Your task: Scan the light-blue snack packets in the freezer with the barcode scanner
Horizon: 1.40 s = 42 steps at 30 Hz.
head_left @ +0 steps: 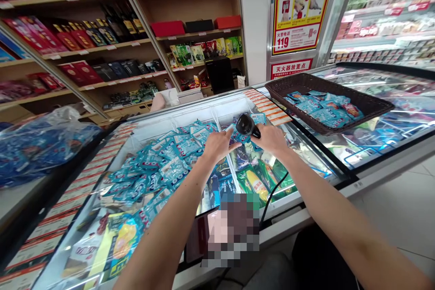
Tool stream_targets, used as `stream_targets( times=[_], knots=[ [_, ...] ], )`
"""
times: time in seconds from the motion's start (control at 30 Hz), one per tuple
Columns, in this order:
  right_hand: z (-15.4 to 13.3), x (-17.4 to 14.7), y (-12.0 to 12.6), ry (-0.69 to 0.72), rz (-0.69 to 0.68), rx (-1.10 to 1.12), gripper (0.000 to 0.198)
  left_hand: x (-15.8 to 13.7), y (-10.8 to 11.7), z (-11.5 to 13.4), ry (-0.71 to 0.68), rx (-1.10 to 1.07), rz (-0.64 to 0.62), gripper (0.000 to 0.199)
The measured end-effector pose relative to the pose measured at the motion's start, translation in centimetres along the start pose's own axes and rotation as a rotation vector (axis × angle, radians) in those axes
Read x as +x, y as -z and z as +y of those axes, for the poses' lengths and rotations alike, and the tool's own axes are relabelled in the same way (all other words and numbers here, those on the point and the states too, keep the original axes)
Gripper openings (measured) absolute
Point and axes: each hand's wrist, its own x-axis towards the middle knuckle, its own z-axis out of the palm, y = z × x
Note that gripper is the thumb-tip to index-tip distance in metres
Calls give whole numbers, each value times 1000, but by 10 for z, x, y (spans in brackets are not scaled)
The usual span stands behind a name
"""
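Observation:
My right hand [272,139] grips a black handheld barcode scanner [246,124], its head turned toward my left hand. From the scanner a black cable [273,192] runs down over the freezer's front edge. Close beside it, my left hand [217,145] has thumb and fingers nearly together at a small blue packet [239,137], partly hidden by the hands and scanner. Below both hands is a chest freezer; a large heap of similar blue packets [173,154] fills its left part. Green and yellow bags [258,179] lie in the compartment under my right hand.
A brown woven basket [367,99] holding several blue packets stands on the freezer to the right. Clear plastic bags of blue packs [47,145] sit at the left. Shelves of boxes and bottles [112,31] rise behind. A dark device [197,238], partly blurred, lies at the front edge.

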Motion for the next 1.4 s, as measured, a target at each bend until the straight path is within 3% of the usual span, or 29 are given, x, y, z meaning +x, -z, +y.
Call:
stream_targets(
  times=[0.17, 0.33, 0.57, 0.67, 0.97, 1.2, 1.4],
  knots=[
    [0, 0, -1, 16, 12, 2, 43, 10, -7, 5, 11, -9, -31, 47],
    [0, 0, -3, 49, 18, 1, 42, 4, -10, -7, 75, -99, -5, 34],
    [-3, -1, -1, 65, -5, -7, 42, -36, -6, -31, 308, -762, 174, 39],
    [-6, -3, 1, 104, -29, -17, 41, -47, -9, -34, 416, -916, 268, 39],
    [-9, -8, -1, 300, 17, -2, 33, -46, -16, -43, 557, -911, 462, 42],
    [-11, -12, -2, 403, 15, 29, 32, -46, -18, -43, 525, -932, 464, 32],
    [-10, -11, -4, 407, 27, 20, 32, -46, -18, -43, 515, -943, 476, 31]
  ],
)
